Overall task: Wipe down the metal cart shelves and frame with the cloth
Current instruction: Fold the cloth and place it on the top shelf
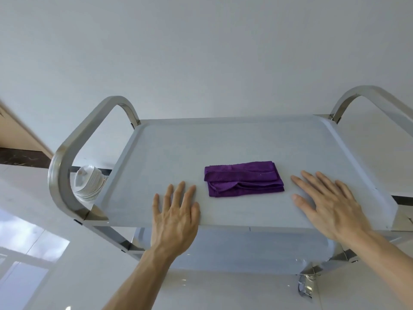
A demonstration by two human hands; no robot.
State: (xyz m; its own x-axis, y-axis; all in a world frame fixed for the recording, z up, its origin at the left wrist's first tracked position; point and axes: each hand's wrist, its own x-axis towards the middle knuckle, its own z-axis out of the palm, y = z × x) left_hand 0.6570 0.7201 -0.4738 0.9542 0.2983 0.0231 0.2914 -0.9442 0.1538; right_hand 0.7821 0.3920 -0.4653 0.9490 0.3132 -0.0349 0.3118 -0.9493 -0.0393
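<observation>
Purple cloth [244, 179] folded on top shelf [169, 151], long axis left-right, untouched between hands. Left hand [175, 214] and right hand [330, 203] flat, fingers spread, holding nothing. Right slightly nearer.

- I see the cart's top shelf [178, 139], a pale metal tray with a raised rim, tilted in my view.
- A folded purple cloth [243, 179] lies flat near its middle.
- My left hand [175, 217] rests flat on the near edge, left of the cloth.
- My right hand [330, 204] lies flat to the cloth's right.
- A lower shelf [234, 247] shows beneath.
</observation>
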